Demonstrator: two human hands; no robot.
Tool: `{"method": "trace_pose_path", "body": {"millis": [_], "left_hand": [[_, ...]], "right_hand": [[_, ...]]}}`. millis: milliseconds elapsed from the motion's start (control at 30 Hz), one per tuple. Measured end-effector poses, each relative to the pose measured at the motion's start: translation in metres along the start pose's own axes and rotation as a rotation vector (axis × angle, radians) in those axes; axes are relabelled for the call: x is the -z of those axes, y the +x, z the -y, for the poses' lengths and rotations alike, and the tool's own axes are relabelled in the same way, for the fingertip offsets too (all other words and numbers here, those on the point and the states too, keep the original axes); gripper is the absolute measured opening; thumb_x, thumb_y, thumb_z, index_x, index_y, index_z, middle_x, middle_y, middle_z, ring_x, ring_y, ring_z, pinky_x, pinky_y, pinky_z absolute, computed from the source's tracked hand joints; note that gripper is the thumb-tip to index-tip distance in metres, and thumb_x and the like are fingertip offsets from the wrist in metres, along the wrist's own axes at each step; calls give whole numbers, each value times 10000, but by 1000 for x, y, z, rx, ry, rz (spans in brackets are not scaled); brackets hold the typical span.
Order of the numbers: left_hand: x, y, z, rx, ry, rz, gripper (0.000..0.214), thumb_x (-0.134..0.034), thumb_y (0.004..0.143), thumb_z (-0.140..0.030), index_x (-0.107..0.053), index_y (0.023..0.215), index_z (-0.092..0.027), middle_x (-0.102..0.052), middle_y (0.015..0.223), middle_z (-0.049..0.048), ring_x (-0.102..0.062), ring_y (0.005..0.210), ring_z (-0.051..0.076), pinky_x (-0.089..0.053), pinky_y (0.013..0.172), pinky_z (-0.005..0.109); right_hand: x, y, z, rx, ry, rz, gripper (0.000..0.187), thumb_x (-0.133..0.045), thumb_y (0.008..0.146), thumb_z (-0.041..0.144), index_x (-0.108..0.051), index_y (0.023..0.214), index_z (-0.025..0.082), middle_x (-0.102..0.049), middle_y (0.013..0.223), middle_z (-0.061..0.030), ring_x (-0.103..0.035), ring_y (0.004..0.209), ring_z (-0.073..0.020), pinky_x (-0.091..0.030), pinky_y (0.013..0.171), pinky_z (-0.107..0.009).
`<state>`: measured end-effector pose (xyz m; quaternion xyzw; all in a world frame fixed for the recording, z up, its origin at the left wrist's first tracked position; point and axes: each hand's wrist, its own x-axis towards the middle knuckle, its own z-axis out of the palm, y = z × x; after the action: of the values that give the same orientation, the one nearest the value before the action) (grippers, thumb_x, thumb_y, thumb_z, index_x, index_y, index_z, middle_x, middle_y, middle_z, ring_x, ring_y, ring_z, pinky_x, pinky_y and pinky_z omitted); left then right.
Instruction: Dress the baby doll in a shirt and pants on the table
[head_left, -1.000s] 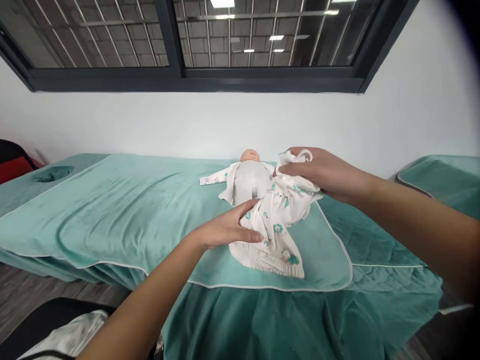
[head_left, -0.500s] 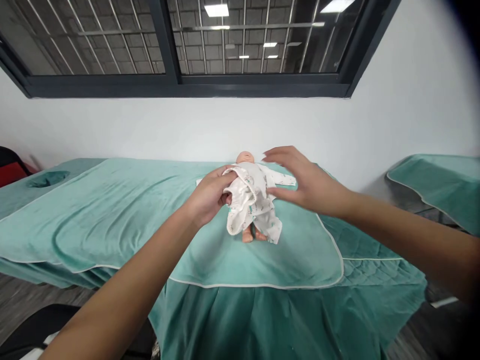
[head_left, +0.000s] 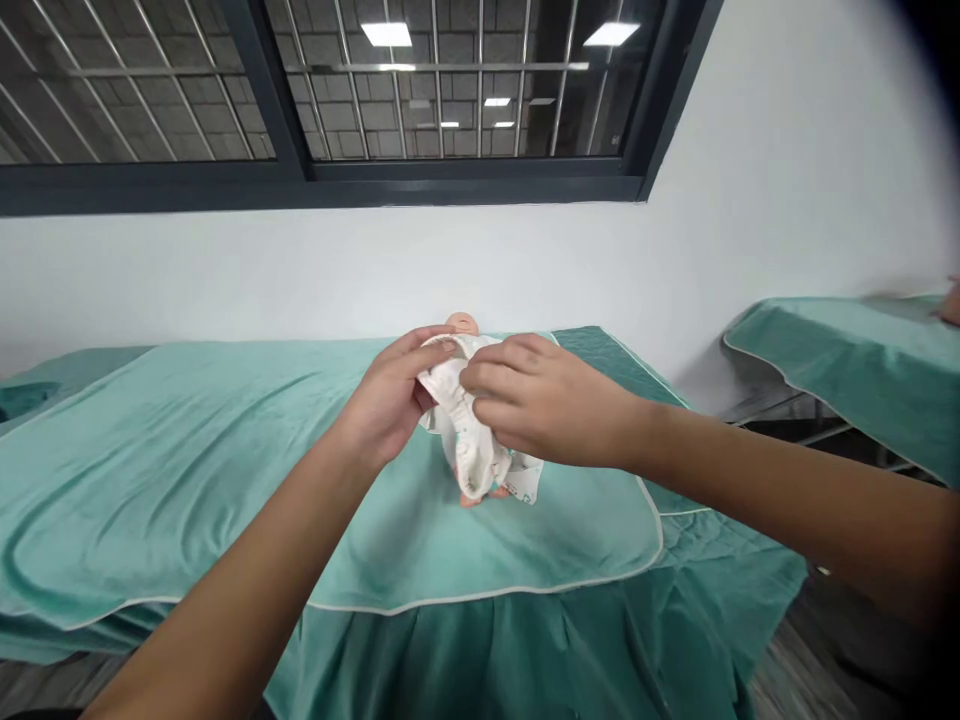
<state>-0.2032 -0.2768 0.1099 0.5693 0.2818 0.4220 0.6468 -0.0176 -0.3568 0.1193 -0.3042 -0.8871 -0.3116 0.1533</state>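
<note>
A baby doll lies on its back on a teal-covered bed [head_left: 187, 440], its head [head_left: 462, 324] toward the wall and its feet [head_left: 480, 495] toward me. Both my hands hold a white patterned baby garment [head_left: 469, 445] bunched up over the doll's body. My left hand [head_left: 386, 400] pinches the garment's left side, fingers curled. My right hand [head_left: 536, 405] grips the cloth from the right, fingers bent over it. The doll's torso is hidden behind my hands and the cloth.
A white wall and a dark-framed window [head_left: 337, 100] stand behind the bed. A second teal-covered bed [head_left: 840, 350] is at the right, with part of another person's hand [head_left: 951, 303] at its far edge. Grey floor shows at the lower right.
My right hand went from open above the doll to closed on the garment. The cloth is bunched tighter between both hands. The camera has turned left and down a little.
</note>
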Motion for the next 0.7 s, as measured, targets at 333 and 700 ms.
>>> {"method": "trace_pose_path", "body": {"millis": [333,700], "left_hand": [[-10,-14,-18,-370,389,42,346,-613,872,-496,-638,1073,-216,-653,1057,63,-617,913,184,-479,762,287],[-10,-6,-25,-310,599,93,297,-662,824,-475,-655,915,-192,-655,850,9,-562,703,136,-421,615,241]], "right_hand": [[8,20,-10,-857,879,-121,91,-558,860,261,-611,812,205,-586,701,39,-490,624,-108,-348,564,-235],[12,22,-38,-974,1246,-330,83,-676,786,267,-645,818,198,-590,642,21,-499,528,-110,-336,491,-238]]}}
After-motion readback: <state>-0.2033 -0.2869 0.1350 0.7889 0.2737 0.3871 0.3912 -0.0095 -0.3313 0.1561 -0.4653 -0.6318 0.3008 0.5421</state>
